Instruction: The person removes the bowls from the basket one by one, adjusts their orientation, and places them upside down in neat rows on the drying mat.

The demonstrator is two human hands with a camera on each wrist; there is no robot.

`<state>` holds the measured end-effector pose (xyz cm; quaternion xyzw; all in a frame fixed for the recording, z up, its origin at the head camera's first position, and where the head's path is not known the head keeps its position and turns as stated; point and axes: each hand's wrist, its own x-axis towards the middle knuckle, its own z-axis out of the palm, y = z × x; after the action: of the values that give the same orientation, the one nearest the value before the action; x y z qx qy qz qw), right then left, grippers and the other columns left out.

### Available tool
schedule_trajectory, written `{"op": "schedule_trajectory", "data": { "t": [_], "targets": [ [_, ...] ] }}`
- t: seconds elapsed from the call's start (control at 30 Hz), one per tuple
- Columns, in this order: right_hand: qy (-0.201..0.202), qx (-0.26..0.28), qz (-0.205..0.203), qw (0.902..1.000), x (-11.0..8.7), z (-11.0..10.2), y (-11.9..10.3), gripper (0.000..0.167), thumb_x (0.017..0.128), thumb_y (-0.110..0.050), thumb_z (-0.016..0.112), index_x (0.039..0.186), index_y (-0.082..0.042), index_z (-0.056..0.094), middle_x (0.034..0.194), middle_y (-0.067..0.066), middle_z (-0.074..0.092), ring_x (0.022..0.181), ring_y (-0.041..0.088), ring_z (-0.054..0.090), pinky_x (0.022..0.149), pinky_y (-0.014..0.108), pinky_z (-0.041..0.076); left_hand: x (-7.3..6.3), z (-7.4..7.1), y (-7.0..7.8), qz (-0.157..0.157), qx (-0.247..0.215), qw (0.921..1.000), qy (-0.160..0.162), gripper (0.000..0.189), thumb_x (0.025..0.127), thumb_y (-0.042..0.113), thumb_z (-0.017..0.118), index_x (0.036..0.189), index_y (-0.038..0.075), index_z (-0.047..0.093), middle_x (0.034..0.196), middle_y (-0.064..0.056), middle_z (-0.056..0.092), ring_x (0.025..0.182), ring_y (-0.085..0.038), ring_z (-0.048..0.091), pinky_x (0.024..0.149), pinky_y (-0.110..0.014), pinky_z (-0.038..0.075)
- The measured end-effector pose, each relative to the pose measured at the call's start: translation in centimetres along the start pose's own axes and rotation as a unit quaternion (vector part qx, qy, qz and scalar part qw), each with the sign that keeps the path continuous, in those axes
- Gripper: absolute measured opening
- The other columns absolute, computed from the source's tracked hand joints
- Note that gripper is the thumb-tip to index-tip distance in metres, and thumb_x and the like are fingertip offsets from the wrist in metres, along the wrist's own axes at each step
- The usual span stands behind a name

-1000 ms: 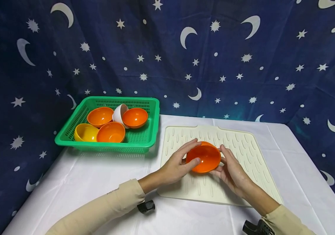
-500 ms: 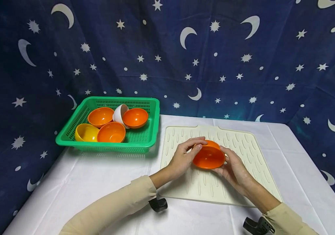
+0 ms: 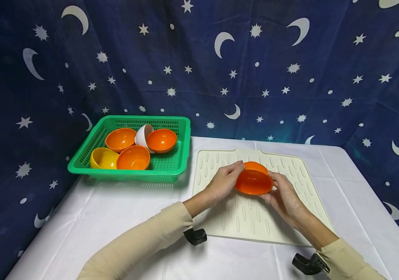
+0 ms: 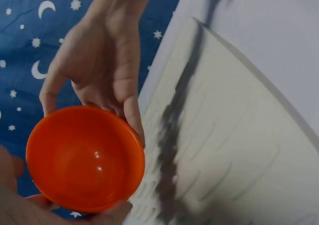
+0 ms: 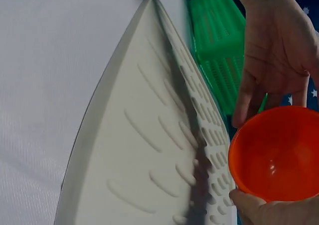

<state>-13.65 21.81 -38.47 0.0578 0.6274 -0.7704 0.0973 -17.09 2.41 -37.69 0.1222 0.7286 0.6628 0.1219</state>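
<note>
An orange bowl point(image 3: 254, 181) is held between both hands above the cream drying mat point(image 3: 220, 221), tipped so its inside faces the head camera. My left hand point(image 3: 223, 179) grips its left side, with the thumb at the rim. From the right, my right hand point(image 3: 285, 196) holds the opposite edge between thumb and fingers. In the left wrist view the bowl point(image 4: 84, 160) shows a bare, glossy inside, and the right hand point(image 4: 102, 60) reaches to its far rim. The right wrist view shows the left hand point(image 5: 279, 51) at the rim of the bowl point(image 5: 279, 155).
A green basket point(image 3: 182, 155) stands at the back left. Inside lie several bowls: orange ones point(image 3: 133, 158), a yellow bowl point(image 3: 103, 158) and a white bowl point(image 3: 143, 136) on its side. A white cloth point(image 3: 133, 206) covers the table; a dark star-patterned curtain point(image 3: 199, 70) hangs behind.
Both hands have carried the orange bowl slightly right and away from the person, tilting it further. The left hand has shifted right along with it. Basket and mat stay put.
</note>
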Motion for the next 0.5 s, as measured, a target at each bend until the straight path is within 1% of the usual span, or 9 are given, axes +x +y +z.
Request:
{"op": "schedule_trajectory", "data": {
  "t": [0.03,0.07,0.13,0.17,0.2,0.23,0.3,0.4,0.5],
  "targets": [
    [0.004,-0.004,0.0,1.0,0.0,-0.1,0.1,0.046,0.109,-0.042,0.043,0.135,-0.011,0.021,0.144,0.013,0.025,0.131,0.032,0.039,0.102,0.034,0.046,0.1,0.1,-0.1,-0.006,-0.002,1.0,-0.003,0.051,0.107,0.036,0.051,0.148,0.004,0.053,0.144,-0.009,0.057,0.114,-0.014,0.06,0.089,-0.026,0.052],
    [0.007,-0.009,0.001,0.9999,0.0,-0.2,0.2,0.045,0.108,-0.043,0.042,0.134,-0.013,0.021,0.144,0.011,0.025,0.132,0.031,0.038,0.102,0.032,0.046,0.2,0.2,-0.2,-0.01,-0.004,0.9999,-0.007,0.052,0.107,0.036,0.052,0.148,0.004,0.053,0.141,-0.009,0.059,0.104,-0.013,0.061,0.079,-0.024,0.052],
    [0.011,-0.017,0.0,0.9998,-0.1,-0.4,0.4,0.044,0.108,-0.045,0.041,0.133,-0.015,0.02,0.144,0.01,0.024,0.133,0.029,0.035,0.103,0.03,0.044,0.3,0.4,-0.4,-0.014,-0.01,0.9998,-0.014,0.052,0.107,0.035,0.054,0.148,0.004,0.052,0.137,-0.01,0.062,0.094,-0.014,0.061,0.07,-0.02,0.05],
    [0.012,-0.025,-0.001,0.9996,-0.1,-0.5,0.4,0.043,0.108,-0.046,0.04,0.132,-0.017,0.02,0.144,0.01,0.024,0.134,0.028,0.035,0.104,0.028,0.044,0.4,0.5,-0.4,-0.013,-0.013,0.9997,-0.016,0.051,0.107,0.034,0.055,0.148,0.004,0.052,0.135,-0.011,0.063,0.091,-0.015,0.061,0.069,-0.02,0.05],
    [0.012,-0.035,-0.002,0.9993,-0.1,-0.6,0.4,0.042,0.109,-0.047,0.038,0.132,-0.017,0.02,0.144,0.01,0.025,0.134,0.027,0.035,0.104,0.026,0.044,0.5,0.6,-0.4,-0.01,-0.015,0.9997,-0.017,0.051,0.106,0.033,0.056,0.148,0.002,0.052,0.139,-0.008,0.061,0.101,-0.015,0.063,0.077,-0.021,0.053],
    [0.013,-0.045,-0.004,0.9989,-0.2,-0.7,0.4,0.042,0.108,-0.048,0.038,0.131,-0.017,0.02,0.144,0.01,0.027,0.133,0.026,0.036,0.103,0.025,0.043,0.6,0.7,-0.5,-0.01,-0.019,0.9996,-0.018,0.051,0.106,0.032,0.057,0.147,0.002,0.052,0.136,-0.01,0.062,0.102,-0.018,0.065,0.083,-0.023,0.054],
    [0.011,-0.059,-0.009,0.9982,-0.2,-1.0,0.3,0.04,0.109,-0.048,0.037,0.13,-0.017,0.021,0.143,0.009,0.029,0.132,0.023,0.038,0.103,0.022,0.043,0.9,0.8,-0.4,-0.008,-0.022,0.9996,-0.017,0.053,0.105,0.031,0.059,0.146,-0.002,0.052,0.132,-0.014,0.064,0.113,-0.021,0.064,0.094,-0.029,0.053],
    [0.007,-0.078,-0.011,0.9969,-0.2,-1.6,-0.1,0.04,0.109,-0.047,0.038,0.131,-0.017,0.024,0.139,0.006,0.031,0.127,0.02,0.041,0.102,0.021,0.042,1.3,0.8,-0.3,-0.016,-0.022,0.9996,-0.008,0.054,0.102,0.029,0.064,0.143,-0.005,0.054,0.125,-0.015,0.065,0.107,-0.023,0.066,0.091,-0.032,0.055],
    [0.004,-0.07,-0.004,0.9975,-0.1,-2.2,-0.3,0.038,0.109,-0.044,0.041,0.132,-0.017,0.027,0.135,0.004,0.035,0.121,0.018,0.045,0.102,0.028,0.04,2.0,0.9,-0.4,-0.024,-0.018,0.9995,0.007,0.052,0.099,0.027,0.07,0.136,-0.006,0.058,0.119,-0.011,0.065,0.097,-0.02,0.065,0.083,-0.028,0.057]
  ]
}}
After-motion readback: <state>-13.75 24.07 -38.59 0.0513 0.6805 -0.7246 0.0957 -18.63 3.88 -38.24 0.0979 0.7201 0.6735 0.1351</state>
